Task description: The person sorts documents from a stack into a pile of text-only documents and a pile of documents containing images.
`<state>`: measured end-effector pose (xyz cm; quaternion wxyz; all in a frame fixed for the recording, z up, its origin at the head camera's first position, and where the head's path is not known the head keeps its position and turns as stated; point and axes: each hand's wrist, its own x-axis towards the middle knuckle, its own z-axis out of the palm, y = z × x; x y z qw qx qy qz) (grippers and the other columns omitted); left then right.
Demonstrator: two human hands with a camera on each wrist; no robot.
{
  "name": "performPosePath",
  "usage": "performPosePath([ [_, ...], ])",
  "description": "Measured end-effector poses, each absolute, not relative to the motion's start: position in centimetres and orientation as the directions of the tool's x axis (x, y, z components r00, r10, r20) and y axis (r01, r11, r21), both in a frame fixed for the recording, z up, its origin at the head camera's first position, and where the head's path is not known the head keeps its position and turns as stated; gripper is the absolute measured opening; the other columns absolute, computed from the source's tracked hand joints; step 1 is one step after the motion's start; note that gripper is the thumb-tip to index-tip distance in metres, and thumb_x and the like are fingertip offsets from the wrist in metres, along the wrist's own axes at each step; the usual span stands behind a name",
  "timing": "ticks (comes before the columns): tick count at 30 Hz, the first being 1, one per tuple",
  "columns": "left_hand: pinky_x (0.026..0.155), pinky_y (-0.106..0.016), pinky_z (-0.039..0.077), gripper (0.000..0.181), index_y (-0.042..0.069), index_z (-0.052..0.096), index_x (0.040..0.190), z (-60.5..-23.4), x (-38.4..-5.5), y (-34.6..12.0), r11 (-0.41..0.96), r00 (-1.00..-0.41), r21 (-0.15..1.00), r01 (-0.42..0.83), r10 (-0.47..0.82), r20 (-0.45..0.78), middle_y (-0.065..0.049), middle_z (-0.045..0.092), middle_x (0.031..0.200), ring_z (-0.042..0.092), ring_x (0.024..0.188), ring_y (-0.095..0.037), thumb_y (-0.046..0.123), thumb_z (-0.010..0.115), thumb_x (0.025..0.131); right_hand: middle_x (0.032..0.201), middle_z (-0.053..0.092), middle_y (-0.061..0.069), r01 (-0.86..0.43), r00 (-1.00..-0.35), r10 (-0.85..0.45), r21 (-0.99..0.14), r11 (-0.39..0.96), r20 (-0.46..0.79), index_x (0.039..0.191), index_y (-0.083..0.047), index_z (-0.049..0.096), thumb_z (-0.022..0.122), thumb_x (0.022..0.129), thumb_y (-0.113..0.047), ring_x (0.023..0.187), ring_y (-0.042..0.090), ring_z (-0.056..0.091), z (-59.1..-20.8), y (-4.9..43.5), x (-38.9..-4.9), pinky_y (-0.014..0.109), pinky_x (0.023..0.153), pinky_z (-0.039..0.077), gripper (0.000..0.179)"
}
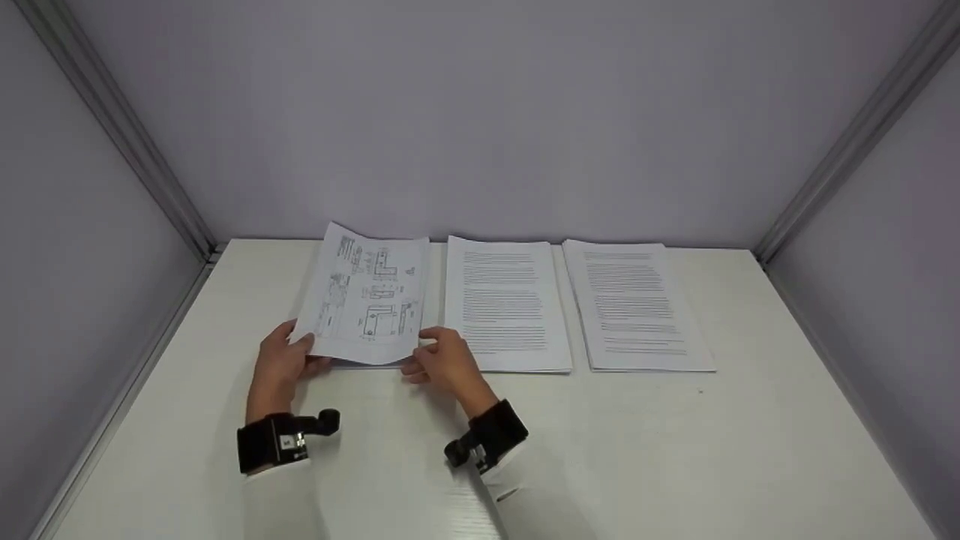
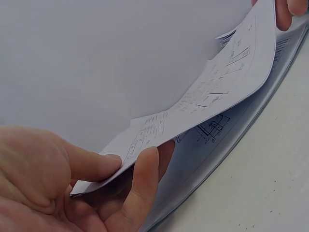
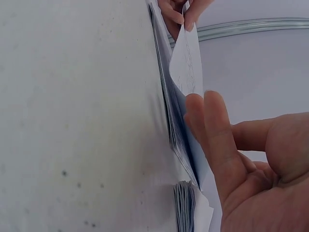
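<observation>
Holding a drawing sheet [image 1: 367,292] up by both near corners over the left pile [image 2: 188,169]

Pinching the near left corner in the left hand [image 1: 281,367], with thumb on top and fingers below. Gripping the near right corner in the right hand [image 1: 446,364], between thumb and fingers, with part of that contact hidden behind the fingers in the right wrist view. Lifted clear of the left pile along the near edge, and sagging in a shallow curve between both hands. Turned up slightly at the far left corner. Printed with outline drawings, some L-shaped, and small lettering too fine to read. Set above the left part of a white table [image 1: 750,450], close to the far edge. Showing another drawing beneath, on the left pile, in the left wrist view. Bordered on the right by the middle pile [image 1: 506,300], covered in lines of text and partly behind the right hand. Followed, past a narrow gap, by the right pile [image 1: 637,307], likewise covered in text. Backed by a plain wall [image 1: 495,112]. Dressed in pale sleeves [image 1: 281,495], with a black wristband [image 1: 259,446] on each arm.
</observation>
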<state>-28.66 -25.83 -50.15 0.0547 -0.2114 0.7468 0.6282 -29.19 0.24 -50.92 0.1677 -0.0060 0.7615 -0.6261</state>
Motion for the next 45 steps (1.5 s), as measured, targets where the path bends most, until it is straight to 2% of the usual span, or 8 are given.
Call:
performPosePath([
  [8,0.081,-0.026,0.058,0.057,0.006,0.029,0.164,-50.1,-28.6,-25.9,0.092,-0.902,0.918,-0.385,-0.249,-0.353,-0.020,0.056,0.142,0.071,0.086,-0.011,0.014,0.047,0.111,0.095,0.076,0.012,0.213,-0.941,-0.216,-0.953,0.218,-0.260,0.146,0.007,0.048,0.056,0.104,0.000,0.080,0.021,0.077,-51.1,0.2,-29.2,0.030,0.068,0.063,0.044],
  [18,0.083,-0.028,0.058,0.064,0.004,0.027,0.164,-49.3,-28.2,-25.6,0.167,-0.872,0.881,-0.443,-0.311,-0.379,-0.022,0.057,0.142,0.073,0.086,-0.015,0.020,0.052,0.107,0.103,0.074,0.013,0.233,-0.933,-0.201,-0.927,0.294,-0.298,0.145,0.008,0.051,0.057,0.104,-0.004,0.082,0.018,0.076,-50.0,1.1,-29.2,0.029,0.069,0.063,0.043],
  [21,0.094,-0.037,0.056,0.061,-0.004,0.035,0.158,-48.5,-27.8,-25.5,0.283,-0.860,0.840,-0.463,-0.374,-0.348,-0.028,0.055,0.144,0.071,0.104,-0.029,0.022,0.051,0.106,0.101,0.075,0.014,0.228,-0.932,-0.196,-0.914,0.337,-0.305,0.141,0.009,0.055,0.059,0.101,-0.005,0.081,0.019,0.076,-49.2,1.9,-29.1,0.030,0.067,0.063,0.042],
  [24,0.108,-0.051,0.047,0.061,-0.012,0.041,0.151,-47.7,-27.5,-25.6,0.427,-0.855,0.771,-0.473,-0.436,-0.283,-0.034,0.048,0.149,0.056,0.130,-0.044,0.023,0.050,0.103,0.105,0.075,0.019,0.202,-0.942,-0.189,-0.917,0.343,-0.278,0.136,0.011,0.058,0.058,0.099,-0.005,0.084,0.023,0.076,-48.4,2.5,-29.0,0.030,0.066,0.063,0.040],
  [27,0.115,-0.057,0.037,0.062,-0.015,0.040,0.150,-47.2,-27.2,-25.7,0.504,-0.863,0.725,-0.469,-0.438,-0.254,-0.036,0.042,0.152,0.042,0.140,-0.050,0.024,0.048,0.103,0.120,0.071,0.023,0.146,-0.950,-0.208,-0.922,0.360,-0.231,0.139,0.009,0.057,0.057,0.100,-0.008,0.096,0.028,0.075,-48.0,2.5,-28.8,0.032,0.073,0.063,0.043],
  [30,0.115,-0.057,0.037,0.062,-0.016,0.038,0.150,-47.4,-27.3,-25.4,0.506,-0.879,0.736,-0.449,-0.399,-0.262,-0.037,0.044,0.151,0.043,0.140,-0.050,0.024,0.048,0.104,0.139,0.062,0.022,0.081,-0.947,-0.243,-0.889,0.450,-0.209,0.145,0.005,0.053,0.058,0.101,-0.017,0.119,0.030,0.068,-48.0,2.0,-28.3,0.040,0.093,0.059,0.049],
  [33,0.115,-0.055,0.038,0.062,-0.016,0.037,0.151,-47.8,-27.5,-25.1,0.501,-0.893,0.751,-0.430,-0.355,-0.275,-0.037,0.046,0.149,0.046,0.139,-0.048,0.024,0.048,0.105,0.148,0.056,0.021,0.055,-0.939,-0.259,-0.839,0.541,-0.228,0.150,0.000,0.048,0.061,0.102,-0.025,0.129,0.029,0.060,-48.3,1.3,-27.9,0.046,0.106,0.050,0.056],
  [45,0.119,-0.055,0.033,0.062,-0.016,0.037,0.151,-48.0,-27.7,-25.0,0.486,-0.890,0.754,-0.442,-0.342,-0.301,-0.035,0.039,0.156,0.035,0.146,-0.048,0.025,0.048,0.105,0.145,0.057,0.021,0.101,-0.926,-0.263,-0.850,0.517,-0.270,0.150,-0.003,0.047,0.064,0.100,-0.028,0.130,0.032,0.057,-48.5,0.1,-27.3,0.051,0.108,0.046,0.059],
])
